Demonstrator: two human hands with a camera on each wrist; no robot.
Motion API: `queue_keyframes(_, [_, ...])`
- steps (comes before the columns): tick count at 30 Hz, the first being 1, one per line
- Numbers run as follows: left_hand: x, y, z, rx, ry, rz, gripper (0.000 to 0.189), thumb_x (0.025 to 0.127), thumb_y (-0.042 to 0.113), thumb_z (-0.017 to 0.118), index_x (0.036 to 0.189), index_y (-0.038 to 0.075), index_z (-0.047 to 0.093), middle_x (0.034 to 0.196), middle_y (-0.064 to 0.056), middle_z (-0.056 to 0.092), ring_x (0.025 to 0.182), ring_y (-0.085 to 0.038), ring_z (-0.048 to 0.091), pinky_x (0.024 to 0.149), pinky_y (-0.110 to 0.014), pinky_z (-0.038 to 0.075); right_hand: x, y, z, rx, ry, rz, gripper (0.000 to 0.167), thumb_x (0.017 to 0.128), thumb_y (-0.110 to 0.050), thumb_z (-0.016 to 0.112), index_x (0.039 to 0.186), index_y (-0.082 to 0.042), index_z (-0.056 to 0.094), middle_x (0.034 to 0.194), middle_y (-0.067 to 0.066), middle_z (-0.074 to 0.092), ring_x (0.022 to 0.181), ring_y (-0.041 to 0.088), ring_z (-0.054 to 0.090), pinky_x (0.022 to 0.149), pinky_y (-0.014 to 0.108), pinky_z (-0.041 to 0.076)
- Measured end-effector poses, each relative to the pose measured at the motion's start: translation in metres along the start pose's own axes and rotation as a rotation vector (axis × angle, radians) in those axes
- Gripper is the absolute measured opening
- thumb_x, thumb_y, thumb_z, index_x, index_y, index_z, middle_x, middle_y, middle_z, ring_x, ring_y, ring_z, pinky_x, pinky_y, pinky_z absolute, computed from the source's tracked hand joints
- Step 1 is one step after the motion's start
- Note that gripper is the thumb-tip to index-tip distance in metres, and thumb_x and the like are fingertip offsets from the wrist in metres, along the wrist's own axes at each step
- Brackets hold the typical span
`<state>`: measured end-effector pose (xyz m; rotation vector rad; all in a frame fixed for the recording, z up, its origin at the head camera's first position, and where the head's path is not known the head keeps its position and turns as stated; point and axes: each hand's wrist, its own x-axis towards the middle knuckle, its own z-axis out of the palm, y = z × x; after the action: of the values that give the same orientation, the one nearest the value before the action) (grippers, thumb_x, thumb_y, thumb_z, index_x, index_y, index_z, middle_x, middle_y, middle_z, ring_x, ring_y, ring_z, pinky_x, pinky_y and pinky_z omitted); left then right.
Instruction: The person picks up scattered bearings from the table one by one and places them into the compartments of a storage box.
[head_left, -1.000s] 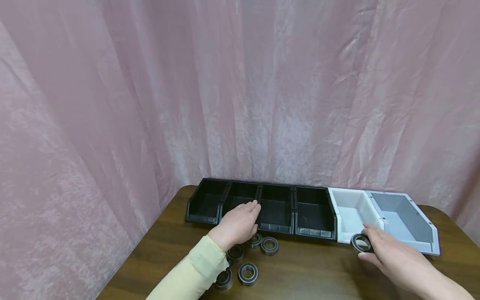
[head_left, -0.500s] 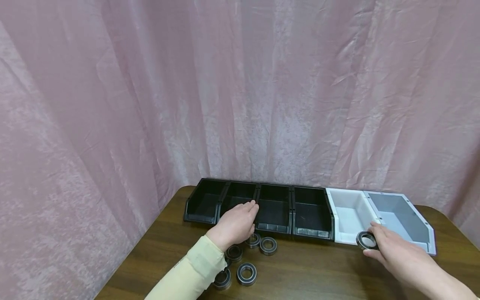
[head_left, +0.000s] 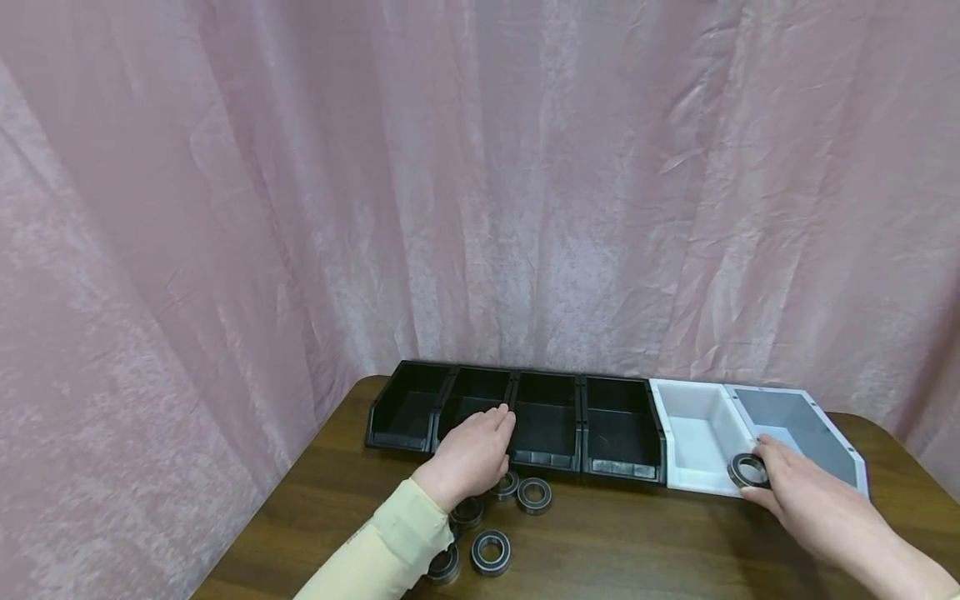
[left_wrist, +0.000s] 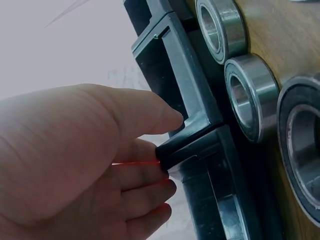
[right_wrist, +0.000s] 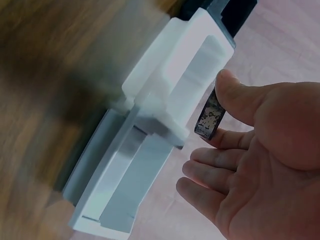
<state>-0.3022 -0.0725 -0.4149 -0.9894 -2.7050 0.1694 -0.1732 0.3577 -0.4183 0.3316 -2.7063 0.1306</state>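
My right hand (head_left: pixel 813 500) pinches a ball bearing (head_left: pixel 737 472) between thumb and index finger, its other fingers extended. In the head view that bearing overlaps the front right of the white bin (head_left: pixel 670 450), beside the grey bin (head_left: pixel 862 475). The right wrist view shows the held bearing (right_wrist: pixel 210 116) edge-on, with a mottled outer face. My left hand (head_left: pixel 468 450) reaches over the second and third black bins, fingers fairly straight and thumb apart. In the left wrist view its thumb and fingertips are right at a black bin divider (left_wrist: pixel 192 135). Several more bearings (head_left: pixel 491 552) lie beneath and beside the left forearm.
Four black bins (head_left: pixel 622 471) stand in a row with the white and grey ones along the back of the wooden table (head_left: pixel 600 542). A pink curtain (head_left: pixel 525 183) hangs close behind them. The left sleeve (head_left: pixel 390 533) partly covers some bearings.
My right hand has moved slightly right with its bearing, from the white bin's front toward the grey bin. My left hand has stayed in nearly the same place.
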Motion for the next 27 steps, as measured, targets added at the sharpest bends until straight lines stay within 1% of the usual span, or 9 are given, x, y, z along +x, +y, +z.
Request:
queue_keyframes(3, [0.0, 0.0, 0.002, 0.019, 0.024, 0.008, 0.061, 0.104, 0.028, 0.077, 0.155, -0.001, 0.06, 0.16, -0.017, 0.059, 0.146, -0.029, 0.06, 0.122, -0.042, 0.047, 0.002, 0.006, -0.004, -0.002, -0.038, 0.037, 0.054, 0.093, -0.021, 0.089, 0.123, 0.007, 0.054, 0.12, 0.032, 0.067, 0.108, 0.049, 0.071, 0.081, 0.061, 0.06])
queue_keyframes(5, [-0.001, 0.0, 0.003, 0.026, 0.035, 0.009, 0.06, 0.103, 0.027, 0.077, 0.153, -0.001, 0.061, 0.159, -0.018, 0.06, 0.145, -0.029, 0.061, 0.121, -0.043, 0.048, 0.004, 0.011, -0.006, 0.001, -0.078, 0.072, 0.056, 0.096, -0.021, 0.086, 0.128, 0.012, 0.053, 0.136, 0.044, 0.059, 0.122, 0.06, 0.064, 0.086, 0.071, 0.057])
queue_keyframes(8, [-0.002, 0.0, 0.003, 0.031, 0.049, 0.012, 0.059, 0.103, 0.027, 0.077, 0.153, -0.002, 0.061, 0.158, -0.018, 0.061, 0.144, -0.03, 0.061, 0.121, -0.043, 0.048, 0.005, 0.019, -0.008, -0.011, -0.101, 0.102, 0.052, 0.098, -0.021, 0.084, 0.124, 0.011, 0.054, 0.141, 0.047, 0.054, 0.126, 0.063, 0.06, 0.084, 0.075, 0.056])
queue_keyframes(13, [-0.001, 0.001, 0.004, 0.019, 0.045, 0.008, 0.06, 0.104, 0.027, 0.076, 0.154, -0.001, 0.06, 0.159, -0.018, 0.059, 0.145, -0.03, 0.06, 0.122, -0.044, 0.047, 0.004, 0.027, -0.012, -0.028, -0.098, 0.127, 0.049, 0.098, -0.021, 0.085, 0.12, 0.011, 0.054, 0.14, 0.049, 0.053, 0.125, 0.065, 0.058, 0.082, 0.077, 0.055])
queue_keyframes(18, [0.0, 0.001, 0.004, 0.019, 0.039, 0.002, 0.061, 0.104, 0.028, 0.077, 0.155, -0.001, 0.06, 0.16, -0.018, 0.059, 0.146, -0.03, 0.06, 0.122, -0.043, 0.047, 0.006, 0.033, -0.012, -0.036, -0.094, 0.138, 0.048, 0.096, -0.019, 0.085, 0.115, 0.013, 0.055, 0.136, 0.049, 0.054, 0.123, 0.067, 0.057, 0.087, 0.076, 0.054])
queue_keyframes(21, [0.0, 0.002, 0.004, 0.024, 0.04, -0.001, 0.061, 0.104, 0.028, 0.077, 0.155, -0.001, 0.06, 0.16, -0.018, 0.059, 0.146, -0.03, 0.06, 0.122, -0.043, 0.047, 0.006, 0.036, -0.012, -0.023, -0.092, 0.139, 0.045, 0.095, -0.018, 0.086, 0.111, 0.012, 0.055, 0.132, 0.047, 0.056, 0.119, 0.065, 0.06, 0.085, 0.073, 0.056])
queue_keyframes(22, [0.0, 0.002, 0.004, 0.024, 0.041, -0.002, 0.06, 0.104, 0.027, 0.077, 0.155, -0.001, 0.06, 0.16, -0.018, 0.059, 0.146, -0.029, 0.06, 0.122, -0.043, 0.047, 0.007, 0.037, -0.012, -0.021, -0.089, 0.137, 0.044, 0.095, -0.019, 0.087, 0.108, 0.009, 0.055, 0.123, 0.043, 0.06, 0.112, 0.06, 0.064, 0.081, 0.069, 0.058])
queue_keyframes(24, [0.0, 0.002, 0.004, 0.021, 0.042, -0.002, 0.06, 0.104, 0.027, 0.077, 0.155, -0.001, 0.06, 0.16, -0.018, 0.059, 0.146, -0.03, 0.06, 0.122, -0.043, 0.047, 0.007, 0.039, -0.012, -0.015, -0.085, 0.136, 0.041, 0.094, -0.019, 0.087, 0.103, 0.005, 0.055, 0.104, 0.03, 0.062, 0.095, 0.047, 0.067, 0.071, 0.058, 0.059])
queue_keyframes(27, [0.0, 0.002, 0.004, 0.016, 0.042, -0.001, 0.06, 0.104, 0.027, 0.077, 0.155, -0.001, 0.06, 0.16, -0.018, 0.059, 0.146, -0.03, 0.06, 0.122, -0.043, 0.047, 0.007, 0.043, -0.012, -0.015, -0.077, 0.137, 0.039, 0.095, -0.02, 0.087, 0.097, 0.0, 0.053, 0.087, 0.008, 0.051, 0.077, 0.027, 0.055, 0.062, 0.045, 0.05])
